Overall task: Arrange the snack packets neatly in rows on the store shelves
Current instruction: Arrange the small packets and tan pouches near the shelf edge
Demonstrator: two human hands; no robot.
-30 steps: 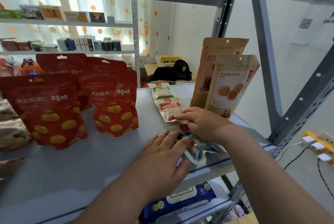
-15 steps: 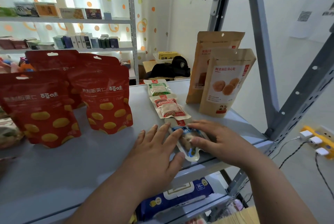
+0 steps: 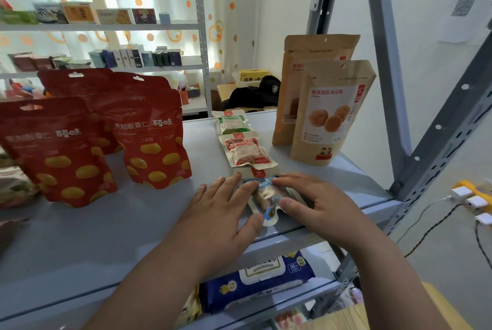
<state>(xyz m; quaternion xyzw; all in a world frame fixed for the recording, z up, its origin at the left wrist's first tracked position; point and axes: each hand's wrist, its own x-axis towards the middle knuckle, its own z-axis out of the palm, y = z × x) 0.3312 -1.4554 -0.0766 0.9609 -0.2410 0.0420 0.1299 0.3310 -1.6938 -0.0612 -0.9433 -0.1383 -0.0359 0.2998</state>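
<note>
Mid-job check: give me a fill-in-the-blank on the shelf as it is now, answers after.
The packet that the left hand and right hand both touch, at the front edge of the shelf, is ___. Behind it lies a red packet, and behind that a ___ one. The two brown pouches stand to the ___ of this row.
Answers: blue; green; right.

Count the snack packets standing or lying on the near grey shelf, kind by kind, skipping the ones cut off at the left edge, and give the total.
Red chestnut pouches: 4
Brown kraft pouches: 2
Small flat packets (green, red, blue): 3
Total: 9
</note>
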